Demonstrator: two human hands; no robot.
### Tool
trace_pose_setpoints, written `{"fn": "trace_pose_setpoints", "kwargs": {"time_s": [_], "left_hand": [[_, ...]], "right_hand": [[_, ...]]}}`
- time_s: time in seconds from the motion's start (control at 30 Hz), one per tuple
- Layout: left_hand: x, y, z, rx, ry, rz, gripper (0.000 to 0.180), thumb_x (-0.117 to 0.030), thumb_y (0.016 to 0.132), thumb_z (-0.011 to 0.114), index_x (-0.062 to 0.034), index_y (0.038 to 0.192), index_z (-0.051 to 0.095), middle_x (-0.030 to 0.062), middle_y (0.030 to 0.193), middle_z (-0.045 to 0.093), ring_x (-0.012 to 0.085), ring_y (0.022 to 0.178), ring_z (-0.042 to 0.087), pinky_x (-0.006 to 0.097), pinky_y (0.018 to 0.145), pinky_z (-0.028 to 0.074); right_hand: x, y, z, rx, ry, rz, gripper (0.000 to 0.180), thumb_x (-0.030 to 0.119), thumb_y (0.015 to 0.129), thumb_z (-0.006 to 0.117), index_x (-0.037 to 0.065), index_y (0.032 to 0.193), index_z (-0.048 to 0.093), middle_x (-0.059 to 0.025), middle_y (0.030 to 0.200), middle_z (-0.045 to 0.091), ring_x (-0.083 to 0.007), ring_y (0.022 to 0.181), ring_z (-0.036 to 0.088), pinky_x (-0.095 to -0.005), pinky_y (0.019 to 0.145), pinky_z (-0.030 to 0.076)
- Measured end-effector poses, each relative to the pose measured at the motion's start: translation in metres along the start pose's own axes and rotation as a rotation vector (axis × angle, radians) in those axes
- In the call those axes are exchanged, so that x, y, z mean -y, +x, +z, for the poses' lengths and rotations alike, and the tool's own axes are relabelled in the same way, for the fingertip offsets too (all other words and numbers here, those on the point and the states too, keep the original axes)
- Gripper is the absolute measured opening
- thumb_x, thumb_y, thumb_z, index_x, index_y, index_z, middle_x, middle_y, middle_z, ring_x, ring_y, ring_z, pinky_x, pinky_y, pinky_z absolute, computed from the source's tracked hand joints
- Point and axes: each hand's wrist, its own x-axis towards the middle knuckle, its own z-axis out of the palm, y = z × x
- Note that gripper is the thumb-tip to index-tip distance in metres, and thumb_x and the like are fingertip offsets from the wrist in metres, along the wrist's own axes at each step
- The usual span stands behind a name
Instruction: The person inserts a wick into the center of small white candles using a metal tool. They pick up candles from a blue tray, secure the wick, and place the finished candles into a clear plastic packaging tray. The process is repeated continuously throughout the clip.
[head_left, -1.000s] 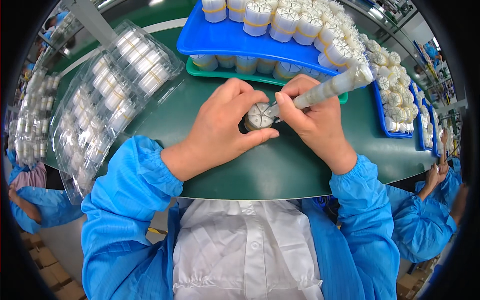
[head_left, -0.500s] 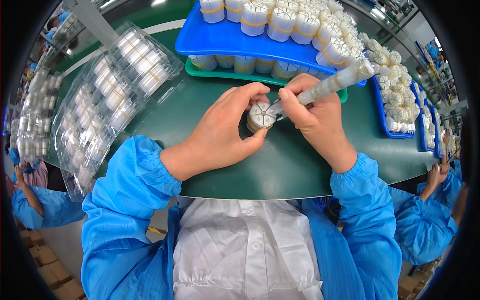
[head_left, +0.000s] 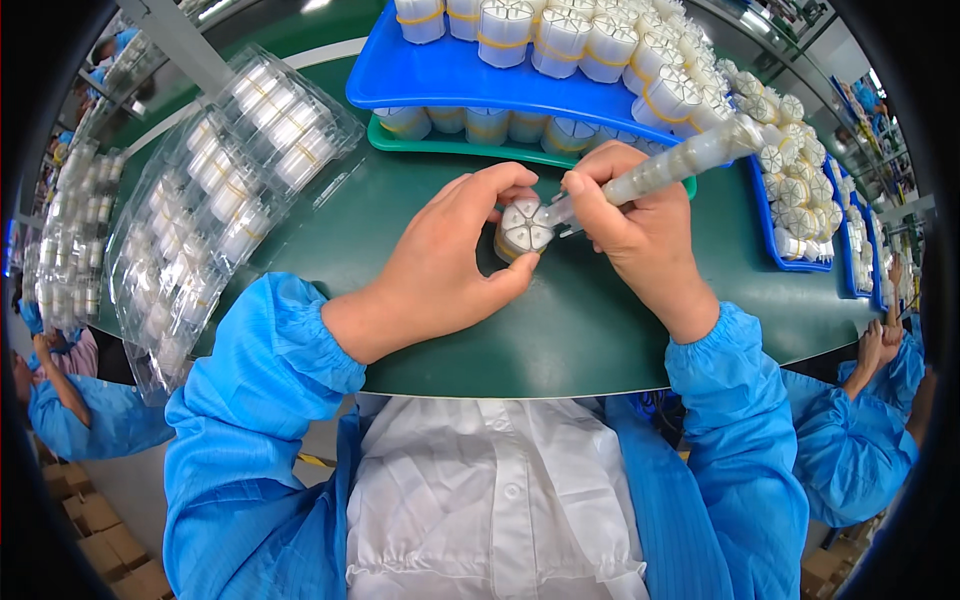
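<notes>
On the green table, my left hand [head_left: 450, 253] curls its thumb and fingers round a short white cylinder bundle [head_left: 526, 228]. Its round top is split into wedge-shaped segments, with small dots on them, and a yellow band circles its side. My right hand [head_left: 645, 228] grips a thick, translucent pen-like tube [head_left: 690, 155] between thumb and fingers. The tube slants up to the right and looks filled with pale, lumpy material. Its narrow clear end lies at the right edge of the bundle's top; I cannot tell whether it touches.
Ahead, a blue tray [head_left: 450, 80] full of banded white bundles sits over a green tray [head_left: 480, 150] of more. Clear plastic blister trays [head_left: 190, 220] with bundles lie at left. Another filled blue tray [head_left: 790, 263] is at right. Co-workers in blue sleeves [head_left: 850, 450] are on both sides.
My right hand and the tube have shifted slightly to the right, the clear end drawing back toward the bundle's edge. The left hand keeps its hold with hardly any movement.
</notes>
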Motion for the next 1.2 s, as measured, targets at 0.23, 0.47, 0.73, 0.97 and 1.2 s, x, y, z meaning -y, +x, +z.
{"fn": "trace_pose_setpoints", "kwargs": {"time_s": [0.23,0.47,0.73,0.97,1.2], "left_hand": [[-0.009,0.005,-0.005,0.096,0.175,-0.112,0.065,-0.007,0.077,0.082,-0.0034,0.134,0.052,0.0121,0.118,0.062,0.024,0.105,0.064,0.034,0.088,0.052],[0.0,-0.002,0.002,0.017,-0.007,-0.029,0.067,-0.007,0.076,0.082,-0.0031,0.135,0.051,0.0122,0.117,0.062,0.0239,0.105,0.064,0.035,0.088,0.052],[-0.013,0.006,-0.005,0.12,0.104,-0.18,0.068,-0.006,0.077,0.082,-0.002,0.137,0.049,0.0143,0.124,0.061,0.0252,0.113,0.064,0.035,0.094,0.053],[-0.004,-0.001,-0.001,0.117,-0.126,-0.135,0.07,-0.003,0.079,0.079,-0.0025,0.14,0.044,0.0156,0.127,0.061,0.0254,0.119,0.063,0.035,0.099,0.052],[-0.004,-0.003,-0.001,0.123,-0.13,-0.131,0.063,-0.006,0.08,0.079,-0.0018,0.134,0.046,0.0164,0.123,0.059,0.0301,0.112,0.064,0.039,0.093,0.053]], "right_hand": [[-0.012,0.001,0.004,0.029,-0.104,-0.157,0.015,0.013,0.092,0.072,0.001,0.086,0.066,-0.0027,0.075,0.063,-0.0109,0.065,0.057,-0.0284,0.06,0.045],[-0.001,0.0,-0.002,-0.025,-0.026,-0.04,0.015,0.012,0.092,0.071,0.0,0.084,0.067,-0.0022,0.074,0.062,-0.0098,0.065,0.055,-0.0275,0.059,0.044],[-0.013,0.001,0.003,0.014,-0.124,-0.207,0.015,0.012,0.092,0.071,0.0,0.085,0.065,-0.0024,0.074,0.062,-0.0101,0.065,0.056,-0.0282,0.058,0.045],[0.001,0.001,-0.008,-0.033,-0.017,-0.02,0.015,0.013,0.092,0.071,0.001,0.085,0.066,-0.0038,0.075,0.066,-0.0101,0.067,0.059,-0.0274,0.06,0.047],[-0.011,0.002,-0.001,0.025,-0.12,-0.168,0.015,0.012,0.091,0.072,0.001,0.083,0.066,-0.0044,0.077,0.064,-0.0128,0.068,0.058,-0.0297,0.06,0.045]]}}
